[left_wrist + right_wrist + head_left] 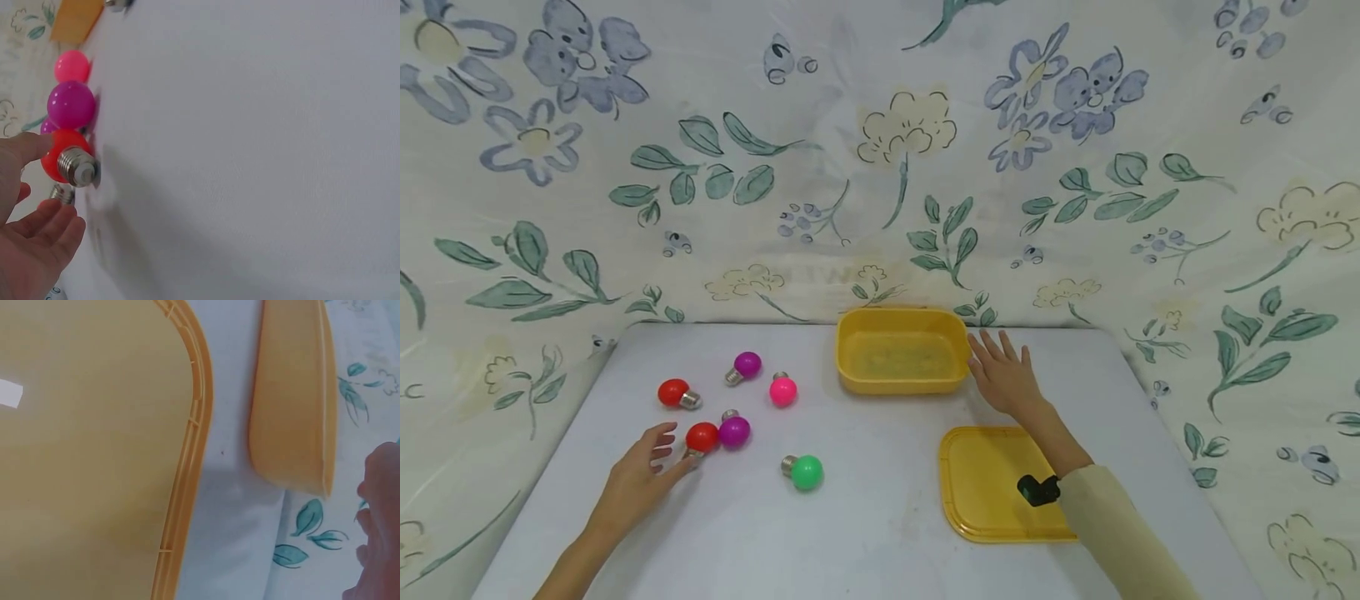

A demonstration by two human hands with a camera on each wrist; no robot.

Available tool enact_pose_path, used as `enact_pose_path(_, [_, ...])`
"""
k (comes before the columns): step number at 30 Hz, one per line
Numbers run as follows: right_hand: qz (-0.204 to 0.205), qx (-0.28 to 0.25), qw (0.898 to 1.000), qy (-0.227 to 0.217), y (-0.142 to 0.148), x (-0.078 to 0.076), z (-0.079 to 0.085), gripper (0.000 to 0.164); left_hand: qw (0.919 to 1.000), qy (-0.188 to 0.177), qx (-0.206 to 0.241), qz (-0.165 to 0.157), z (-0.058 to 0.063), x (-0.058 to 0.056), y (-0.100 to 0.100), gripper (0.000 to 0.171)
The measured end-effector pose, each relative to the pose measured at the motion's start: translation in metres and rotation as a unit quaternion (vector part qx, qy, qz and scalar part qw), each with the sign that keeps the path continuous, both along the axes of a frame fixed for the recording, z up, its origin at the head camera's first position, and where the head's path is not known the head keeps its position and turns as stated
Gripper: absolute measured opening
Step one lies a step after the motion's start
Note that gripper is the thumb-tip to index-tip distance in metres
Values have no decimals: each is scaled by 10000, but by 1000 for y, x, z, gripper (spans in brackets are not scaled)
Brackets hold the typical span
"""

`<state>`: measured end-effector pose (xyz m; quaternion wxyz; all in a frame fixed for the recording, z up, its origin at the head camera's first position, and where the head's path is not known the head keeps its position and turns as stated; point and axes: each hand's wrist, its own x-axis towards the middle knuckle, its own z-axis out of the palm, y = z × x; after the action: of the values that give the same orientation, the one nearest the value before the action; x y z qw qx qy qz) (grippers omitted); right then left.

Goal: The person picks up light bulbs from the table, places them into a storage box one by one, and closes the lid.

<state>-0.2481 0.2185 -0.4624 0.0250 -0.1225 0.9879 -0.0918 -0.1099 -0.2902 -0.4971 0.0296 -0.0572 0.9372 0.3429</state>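
Observation:
My left hand (638, 473) is at the left of the white table, thumb and fingers spread apart around the near red bulb (702, 437). The thumb overlaps that bulb in the left wrist view, and whether it touches cannot be told; the bulb's metal screw base (77, 167) faces the camera. A purple bulb (734, 432) lies against the red one. At the back of the table, my right hand (1006, 379) has its fingers straight, beside the right wall of a yellow container (895, 387). Contact with the wall is unclear.
Another red bulb (673, 392), a second purple bulb (747, 364), a pink bulb (783, 391) and a green bulb (807, 472) lie on the table. Under the right forearm is a yellow lid (985, 492). A floral cloth (850, 192) hangs behind the table.

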Motion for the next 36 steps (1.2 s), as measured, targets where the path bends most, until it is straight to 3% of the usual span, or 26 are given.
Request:
enact_pose_path(9, [-87, 92, 9999, -78, 0, -11, -9, 55, 9999, 10, 105, 53, -10, 3, -1, 71])
enact_pose_path(19, [-83, 362, 9990, -266, 0, -22, -15, 57, 9992, 380, 22, 156, -20, 5, -1, 65])
enact_pose_path(28, [-167, 508, 9983, -242, 1, -29, -22, 57, 9974, 692, 90, 165, -24, 6, 1, 57])
enact_pose_path(36, [-43, 638, 9976, -270, -2, -32, -25, 57, 9963, 826, 191, 137, -24, 6, 3, 61])
